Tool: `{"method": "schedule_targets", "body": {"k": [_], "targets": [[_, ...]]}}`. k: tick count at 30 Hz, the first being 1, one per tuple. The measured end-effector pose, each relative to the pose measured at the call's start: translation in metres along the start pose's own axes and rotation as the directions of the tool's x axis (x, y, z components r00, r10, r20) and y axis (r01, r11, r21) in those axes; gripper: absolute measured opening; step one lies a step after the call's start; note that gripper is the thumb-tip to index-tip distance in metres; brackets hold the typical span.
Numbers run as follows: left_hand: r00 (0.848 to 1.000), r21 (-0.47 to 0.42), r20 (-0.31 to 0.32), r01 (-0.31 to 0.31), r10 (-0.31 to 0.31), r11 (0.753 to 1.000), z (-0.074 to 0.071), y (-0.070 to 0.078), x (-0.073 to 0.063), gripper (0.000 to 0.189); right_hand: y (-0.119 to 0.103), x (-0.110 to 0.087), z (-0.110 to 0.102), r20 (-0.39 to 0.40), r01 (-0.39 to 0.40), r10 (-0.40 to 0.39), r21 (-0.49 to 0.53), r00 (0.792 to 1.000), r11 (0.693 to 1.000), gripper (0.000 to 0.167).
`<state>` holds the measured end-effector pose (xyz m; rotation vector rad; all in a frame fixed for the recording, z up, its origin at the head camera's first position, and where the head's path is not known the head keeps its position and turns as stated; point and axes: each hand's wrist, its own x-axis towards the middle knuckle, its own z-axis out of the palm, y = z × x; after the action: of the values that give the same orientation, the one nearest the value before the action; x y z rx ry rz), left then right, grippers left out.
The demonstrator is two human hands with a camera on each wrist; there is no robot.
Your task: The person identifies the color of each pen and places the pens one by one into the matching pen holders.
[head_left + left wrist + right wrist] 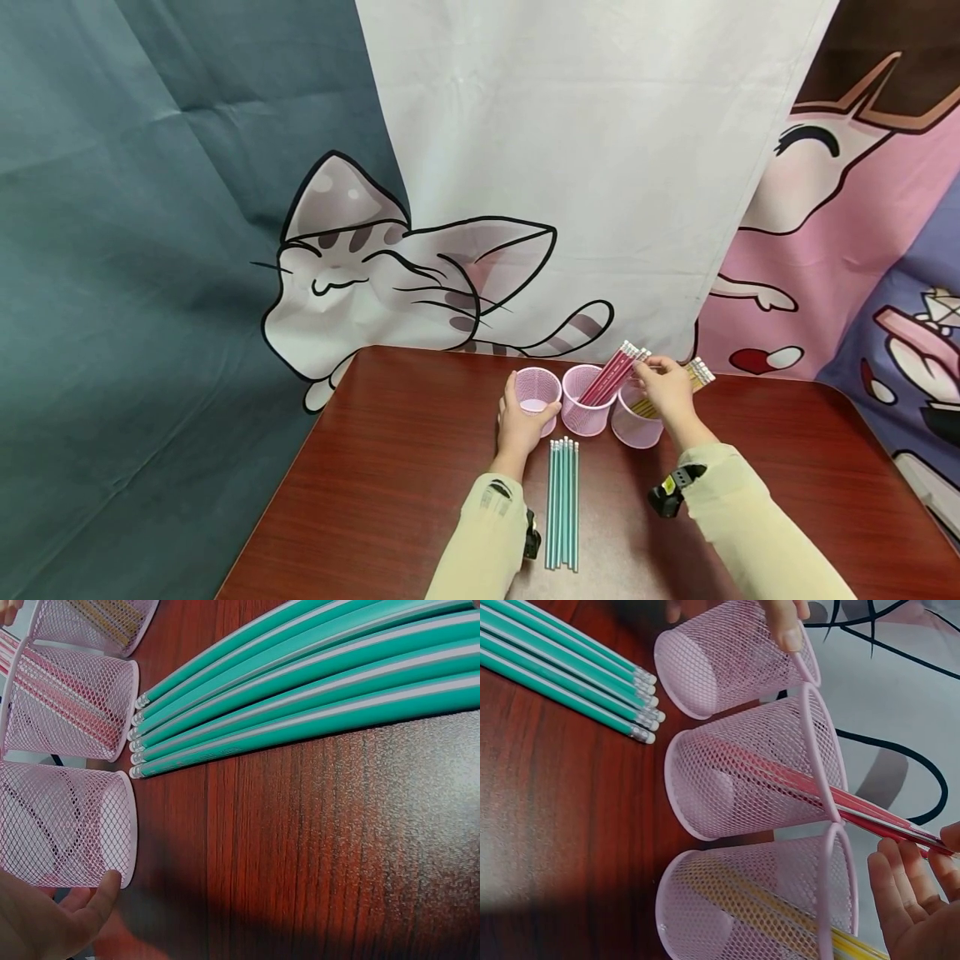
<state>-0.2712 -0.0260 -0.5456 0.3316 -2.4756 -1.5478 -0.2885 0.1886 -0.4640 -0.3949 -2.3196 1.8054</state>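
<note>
Three pink mesh pencil cups stand side by side. My left hand (520,423) holds the left cup (56,825) round its side, thumb near the rim; no pencils show inside it. Red pencils (606,379) lean to the right in the middle cup (582,418). At their upper ends, my right hand (666,390) pinches red pencils between thumb and fingers, as the right wrist view shows. Yellow pencils (772,919) lean in the right cup (636,430), partly hidden behind the right hand in the head view.
Several green pencils (563,504) lie in a row on the brown table (390,467), eraser ends towards the cups. A printed cloth (585,167) with a cartoon cat hangs behind the table's far edge. Both wrists wear a small black camera.
</note>
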Motion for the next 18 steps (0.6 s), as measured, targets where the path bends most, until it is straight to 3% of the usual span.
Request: {"method": "schedule_targets", "body": {"k": [11, 18], "targets": [[1.0, 0.004, 0.0, -0.001, 0.001, 1.0, 0.0, -0.001, 0.001, 0.096, 0.009, -0.002, 0.006, 0.006, 0.001, 0.0, -0.019, 1.0, 1.0, 0.023], [1.0, 0.001, -0.006, -0.006, 0.006, 1.0, 0.001, -0.001, 0.0, 0.096, 0.008, -0.012, -0.001, 0.01, 0.005, -0.005, -0.018, 1.0, 1.0, 0.028]]}}
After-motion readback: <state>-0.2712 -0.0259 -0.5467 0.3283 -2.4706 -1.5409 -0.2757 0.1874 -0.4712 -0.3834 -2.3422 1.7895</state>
